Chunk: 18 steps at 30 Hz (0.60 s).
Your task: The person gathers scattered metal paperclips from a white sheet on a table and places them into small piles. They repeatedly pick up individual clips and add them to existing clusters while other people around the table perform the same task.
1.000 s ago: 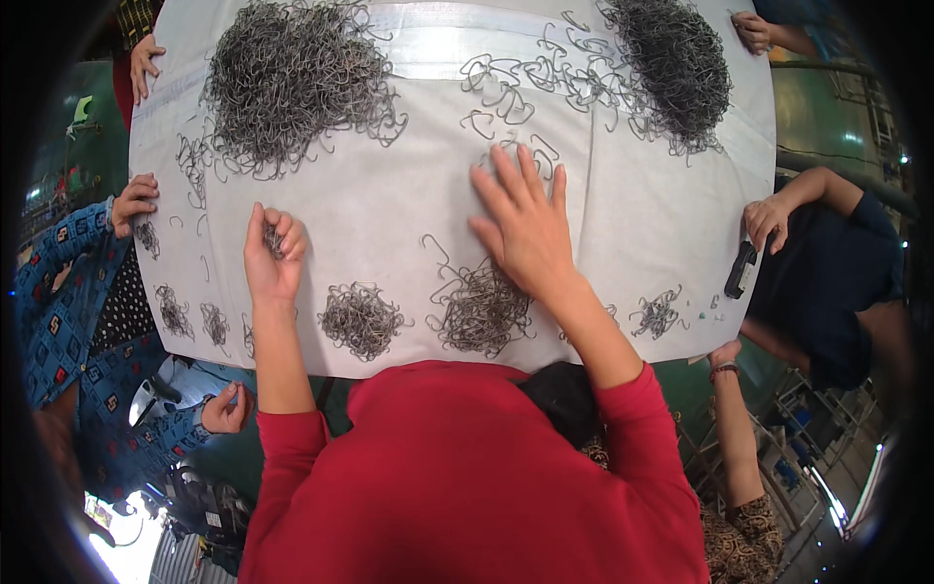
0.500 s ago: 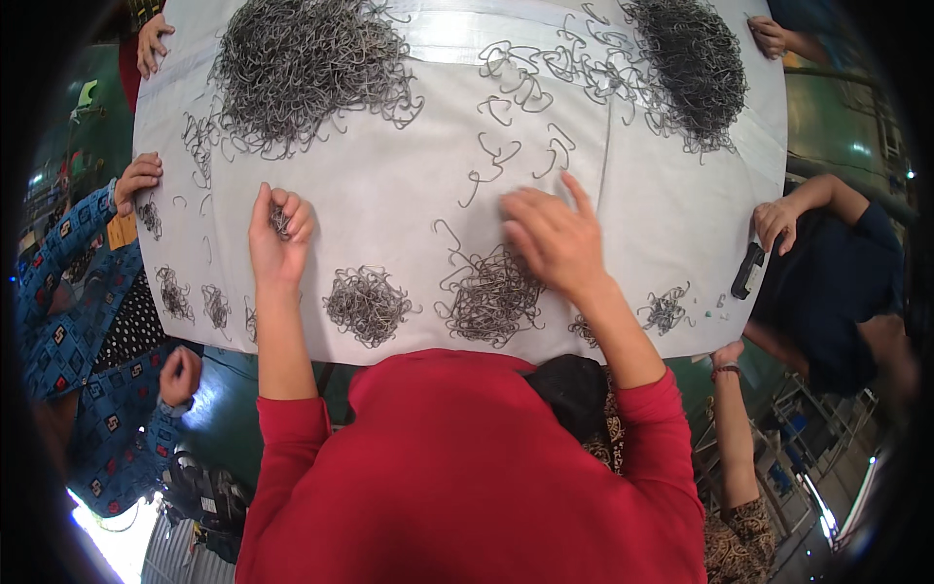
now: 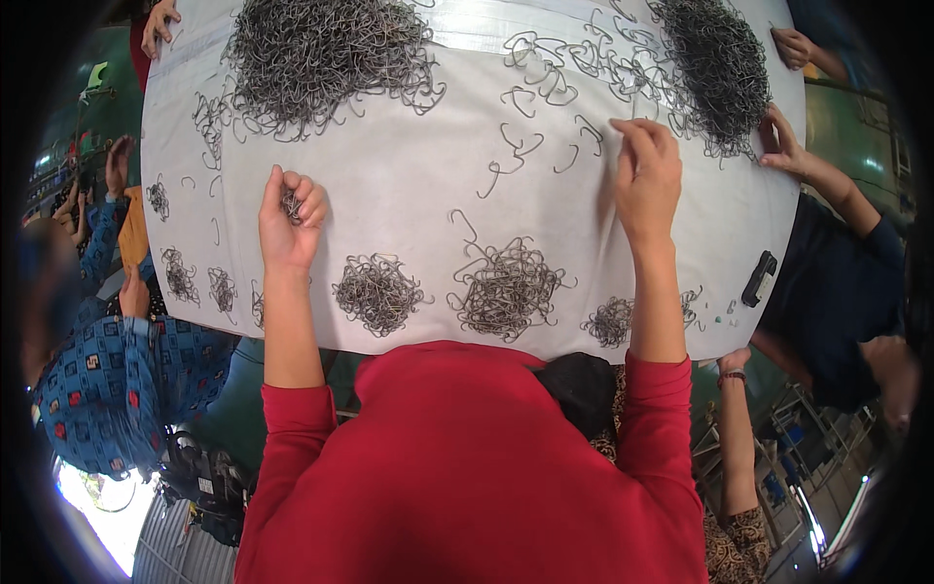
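My left hand (image 3: 293, 222) is raised over the white-covered table with its fingers curled around a small bunch of bent metal hooks (image 3: 291, 204). My right hand (image 3: 649, 183) reaches out over the table, fingers bent and thumb a little apart, with nothing visible in it. Just left of its fingertips lie a few loose hooks (image 3: 590, 134). Nearer my body are two small heaps of hooks, one (image 3: 377, 295) by my left forearm and a larger one (image 3: 508, 290) in the middle. Another small heap (image 3: 610, 322) sits beside my right forearm.
Two big hook piles (image 3: 326, 63) (image 3: 718, 78) stand at the far side of the white table cover (image 3: 389, 185). Small clusters (image 3: 179, 277) lie at the left. A black object (image 3: 760, 278) rests near the right edge. Co-workers' hands (image 3: 784, 146) (image 3: 161, 27) are around the table.
My right hand has moved away from the middle heap, to the right and farther out. My left hand stays closed on its hooks. The co-worker at the left has drawn a hand off the table.
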Each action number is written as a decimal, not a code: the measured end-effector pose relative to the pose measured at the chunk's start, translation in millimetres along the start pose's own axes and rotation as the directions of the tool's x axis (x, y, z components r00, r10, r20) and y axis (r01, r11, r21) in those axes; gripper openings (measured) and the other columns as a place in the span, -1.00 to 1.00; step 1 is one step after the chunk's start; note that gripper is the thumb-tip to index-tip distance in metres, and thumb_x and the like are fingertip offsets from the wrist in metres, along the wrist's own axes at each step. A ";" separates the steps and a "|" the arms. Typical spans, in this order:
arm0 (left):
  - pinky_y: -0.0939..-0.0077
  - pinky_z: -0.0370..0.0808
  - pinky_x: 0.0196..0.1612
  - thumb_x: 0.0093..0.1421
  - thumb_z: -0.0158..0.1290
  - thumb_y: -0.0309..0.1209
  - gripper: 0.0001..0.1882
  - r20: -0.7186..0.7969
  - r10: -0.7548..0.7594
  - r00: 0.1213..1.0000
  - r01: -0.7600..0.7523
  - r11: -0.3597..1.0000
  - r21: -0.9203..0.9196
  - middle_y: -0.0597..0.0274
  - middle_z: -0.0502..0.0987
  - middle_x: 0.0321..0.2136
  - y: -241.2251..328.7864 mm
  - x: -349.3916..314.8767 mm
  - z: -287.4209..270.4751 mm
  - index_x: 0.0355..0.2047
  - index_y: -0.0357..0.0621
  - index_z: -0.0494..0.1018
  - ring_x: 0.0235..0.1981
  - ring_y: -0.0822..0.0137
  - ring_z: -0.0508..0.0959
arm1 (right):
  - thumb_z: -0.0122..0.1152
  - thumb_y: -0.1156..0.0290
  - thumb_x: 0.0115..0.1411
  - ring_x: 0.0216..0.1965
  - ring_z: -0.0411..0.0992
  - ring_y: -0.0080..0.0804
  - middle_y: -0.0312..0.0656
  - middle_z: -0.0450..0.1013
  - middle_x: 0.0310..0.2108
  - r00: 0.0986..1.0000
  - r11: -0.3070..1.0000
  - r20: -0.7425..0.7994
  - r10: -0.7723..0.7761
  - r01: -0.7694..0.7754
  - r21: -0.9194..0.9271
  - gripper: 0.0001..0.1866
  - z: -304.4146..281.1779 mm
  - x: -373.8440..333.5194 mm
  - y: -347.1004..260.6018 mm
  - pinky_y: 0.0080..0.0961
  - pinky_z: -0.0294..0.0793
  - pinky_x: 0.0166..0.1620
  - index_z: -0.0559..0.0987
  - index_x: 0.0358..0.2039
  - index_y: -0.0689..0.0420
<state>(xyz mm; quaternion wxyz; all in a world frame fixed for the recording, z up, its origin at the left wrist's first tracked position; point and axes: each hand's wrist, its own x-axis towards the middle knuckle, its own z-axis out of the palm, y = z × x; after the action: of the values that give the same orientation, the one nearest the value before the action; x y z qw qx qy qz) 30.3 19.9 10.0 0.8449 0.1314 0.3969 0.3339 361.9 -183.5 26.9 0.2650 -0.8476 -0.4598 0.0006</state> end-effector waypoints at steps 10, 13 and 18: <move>0.69 0.09 -0.71 0.35 -0.21 -0.23 -0.68 -0.056 -0.002 0.998 0.003 1.000 0.020 0.32 0.18 -0.62 0.6 -0.2 4.6 -0.52 -0.12 0.21 -0.67 0.49 0.16 | 0.13 0.36 0.11 0.08 0.27 -0.15 -0.11 0.34 0.02 0.993 0.995 -0.072 -0.096 0.096 -0.001 -0.66 60.5 28.7 -41.2 -0.09 0.18 0.13 0.47 -0.06 0.02; 0.69 0.09 -0.71 0.35 -0.22 -0.23 -0.67 -0.062 0.004 0.998 -0.003 1.000 0.012 0.32 0.18 -0.62 0.1 -1.7 5.6 -0.53 -0.12 0.21 -0.67 0.49 0.16 | 0.11 0.18 0.14 0.19 0.14 -0.08 -0.06 0.26 0.10 0.963 0.970 0.116 -0.245 0.244 0.019 -0.58 70.9 23.7 -67.2 0.09 0.02 0.20 0.42 0.02 0.00; 0.69 0.09 -0.72 0.35 -0.22 -0.22 -0.66 -0.066 0.010 0.998 -0.010 1.000 -0.008 0.33 0.18 -0.62 -1.1 -2.1 4.2 -0.54 -0.11 0.20 -0.68 0.50 0.16 | 0.11 0.10 0.15 0.25 0.06 -0.02 -0.06 0.23 0.14 0.902 0.961 0.345 -0.259 0.275 0.003 -0.54 47.9 -0.4 -80.5 0.14 -0.04 0.21 0.41 0.03 -0.01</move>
<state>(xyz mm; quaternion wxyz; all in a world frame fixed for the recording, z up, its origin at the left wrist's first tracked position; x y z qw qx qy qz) 33.0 17.9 13.4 0.8301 0.1189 0.4226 0.3437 287.2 -127.1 21.8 0.1591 -0.7693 -0.6105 0.1007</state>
